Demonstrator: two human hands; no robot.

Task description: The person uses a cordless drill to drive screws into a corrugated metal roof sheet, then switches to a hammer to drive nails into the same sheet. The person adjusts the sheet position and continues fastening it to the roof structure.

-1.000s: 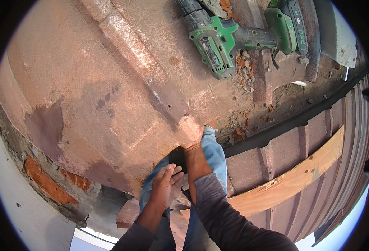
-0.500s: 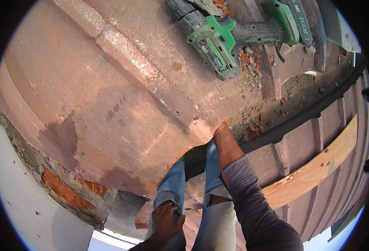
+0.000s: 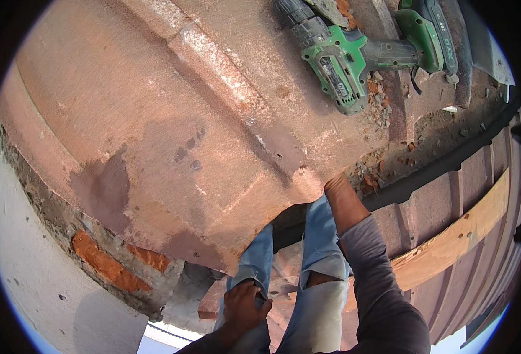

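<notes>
My left hand (image 3: 245,307) lies on the left knee of my torn blue jeans (image 3: 317,253), its fingers loosely spread and nothing visible in them. My right arm, in a grey sleeve, reaches forward to the edge of a rusty reddish roofing sheet (image 3: 154,165). Only the wrist and back part of my right hand (image 3: 337,187) show there, and the sheet's edge hides the fingers. Farther ahead, a green and black cordless drill (image 3: 337,65) rests on its side on the sheet, apart from both hands.
Rubble and brick bits (image 3: 372,171) lie in a gully beside a black strip (image 3: 408,180). To the right, a wooden plank (image 3: 449,248) crosses ribbed roofing. A white wall (image 3: 42,259) with exposed brick (image 3: 110,262) borders the left.
The whole scene has shifted right in the picture as the view moved. My left hand stays on the knee and my right hand at the sheet's edge; the drill lies as before.
</notes>
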